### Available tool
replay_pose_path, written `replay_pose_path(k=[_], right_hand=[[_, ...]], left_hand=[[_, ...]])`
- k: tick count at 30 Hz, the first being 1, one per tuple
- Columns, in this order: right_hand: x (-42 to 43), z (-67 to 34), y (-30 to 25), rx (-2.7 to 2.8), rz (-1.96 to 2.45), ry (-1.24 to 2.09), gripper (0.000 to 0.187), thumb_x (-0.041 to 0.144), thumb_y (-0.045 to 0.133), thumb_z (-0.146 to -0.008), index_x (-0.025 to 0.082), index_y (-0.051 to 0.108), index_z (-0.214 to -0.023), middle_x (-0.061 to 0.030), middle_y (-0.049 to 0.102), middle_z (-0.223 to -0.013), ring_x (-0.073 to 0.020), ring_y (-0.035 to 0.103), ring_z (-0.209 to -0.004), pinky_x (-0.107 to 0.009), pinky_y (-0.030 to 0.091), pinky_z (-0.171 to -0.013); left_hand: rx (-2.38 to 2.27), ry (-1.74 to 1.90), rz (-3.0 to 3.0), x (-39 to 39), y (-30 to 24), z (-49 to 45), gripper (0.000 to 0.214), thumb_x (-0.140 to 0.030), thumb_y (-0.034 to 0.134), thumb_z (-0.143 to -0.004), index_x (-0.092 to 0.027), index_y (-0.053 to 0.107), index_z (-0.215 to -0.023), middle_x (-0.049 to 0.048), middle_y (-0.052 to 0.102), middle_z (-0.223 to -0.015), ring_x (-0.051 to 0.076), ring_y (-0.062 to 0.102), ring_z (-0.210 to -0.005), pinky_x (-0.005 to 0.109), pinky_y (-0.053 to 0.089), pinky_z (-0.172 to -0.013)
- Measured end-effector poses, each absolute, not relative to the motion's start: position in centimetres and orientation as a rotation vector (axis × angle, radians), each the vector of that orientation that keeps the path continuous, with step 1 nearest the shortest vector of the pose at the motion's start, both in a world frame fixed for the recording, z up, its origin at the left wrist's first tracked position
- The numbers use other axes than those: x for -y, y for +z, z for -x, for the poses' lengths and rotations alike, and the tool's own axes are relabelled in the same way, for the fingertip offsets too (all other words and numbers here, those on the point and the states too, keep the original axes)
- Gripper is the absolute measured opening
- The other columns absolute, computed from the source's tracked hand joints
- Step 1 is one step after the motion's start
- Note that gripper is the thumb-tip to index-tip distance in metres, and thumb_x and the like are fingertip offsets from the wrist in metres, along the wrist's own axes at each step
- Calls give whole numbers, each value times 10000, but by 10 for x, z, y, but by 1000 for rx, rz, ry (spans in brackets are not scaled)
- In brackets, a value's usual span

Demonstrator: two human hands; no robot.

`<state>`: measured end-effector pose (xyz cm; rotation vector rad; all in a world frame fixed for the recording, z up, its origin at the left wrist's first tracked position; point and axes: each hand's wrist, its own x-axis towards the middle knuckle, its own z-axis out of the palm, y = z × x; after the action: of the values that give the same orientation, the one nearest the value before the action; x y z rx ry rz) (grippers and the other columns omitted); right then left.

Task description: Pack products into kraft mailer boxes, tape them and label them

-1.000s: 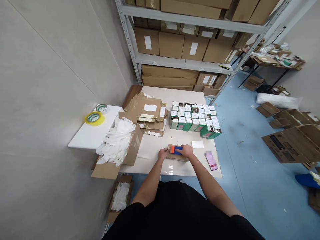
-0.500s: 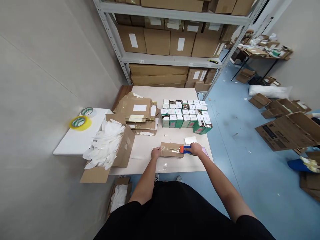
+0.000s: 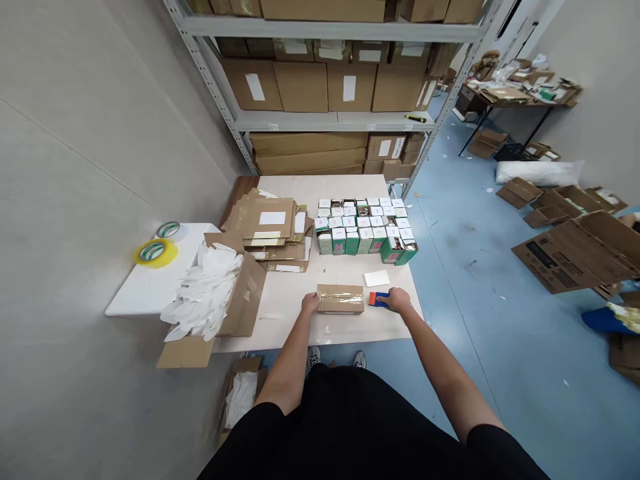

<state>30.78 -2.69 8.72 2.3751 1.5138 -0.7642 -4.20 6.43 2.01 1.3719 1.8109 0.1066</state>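
A small brown cardboard box [image 3: 341, 299] with clear tape across its top lies near the front edge of the pale table [image 3: 300, 320]. My left hand [image 3: 310, 303] presses against the box's left end, fingers curled on it. My right hand [image 3: 399, 299] is closed around an orange and blue tape dispenser [image 3: 378, 299], which rests on the table just right of the box, a short gap away. A white label [image 3: 377, 278] lies behind the dispenser.
Several green and white small boxes [image 3: 364, 230] stand in rows mid-table. Flattened brown mailers [image 3: 270, 227] are stacked at left. An open carton of white bags [image 3: 205, 297] overhangs the left corner. Tape rolls [image 3: 155, 252] sit on a white side shelf. Shelving with cartons [image 3: 325, 87] is behind.
My right hand drew the tape dispenser rightward across the box top and off its right end onto the table. My left hand stayed at the box's left end.
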Motion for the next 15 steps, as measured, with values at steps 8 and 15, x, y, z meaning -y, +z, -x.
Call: replay_pose_path(k=[8, 15], right_hand=[[33, -296, 76, -1461, -2402, -799, 625, 713, 603, -898, 127, 748, -1062, -200, 768, -1089, -311, 730, -1014, -292, 468, -703], [44, -290, 80, -1425, -2452, -788, 593, 712, 599, -907, 146, 761, -984, -174, 780, -1015, -281, 743, -944, -265, 418, -648]], left_hand=[[-1821, 52, -1391, -55, 17, 29, 468, -562, 446, -1001, -239, 764, -1118, 111, 785, -1157, 284, 731, -1067, 300, 519, -801], [-1791, 88, -1417, -58, 7, 41, 466, -575, 446, -997, -275, 779, -1124, 109, 782, -1168, 303, 717, -1108, 330, 522, -843]])
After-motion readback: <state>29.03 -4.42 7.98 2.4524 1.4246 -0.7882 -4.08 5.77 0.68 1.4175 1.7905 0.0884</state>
